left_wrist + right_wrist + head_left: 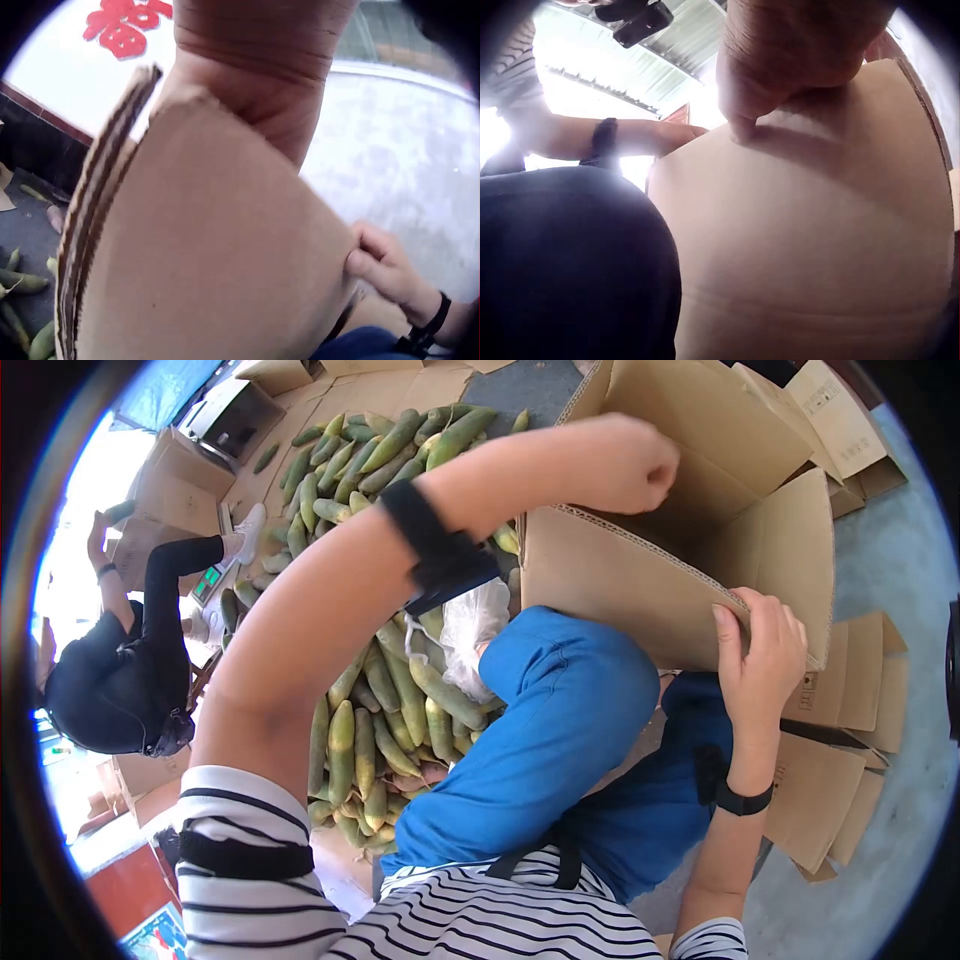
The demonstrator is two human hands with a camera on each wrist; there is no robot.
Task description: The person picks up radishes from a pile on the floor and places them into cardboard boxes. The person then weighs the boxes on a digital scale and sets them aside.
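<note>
A tall open cardboard box (pixel 620 575) stands before the person's knees. My right hand (pixel 765 650) grips its near wall at the rim, with the thumb on the outer face and the fingers over the edge. The right wrist view shows this hand (pixel 787 67) at the top of the broad cardboard panel (pixel 802 217). My left hand (pixel 625 465) reaches across the box opening with its fingers curled and no object showing in them. In the left wrist view, a raised cardboard wall (pixel 202 240) hides the left fingers.
A large pile of green-yellow, cucumber-like vegetables (pixel 390 690) lies left of the box. Among them is a clear plastic bag (pixel 475 635). More cardboard boxes (pixel 845 670) stand at the right. Another person in black (pixel 120 670) sits at far left near a scale (pixel 207 584).
</note>
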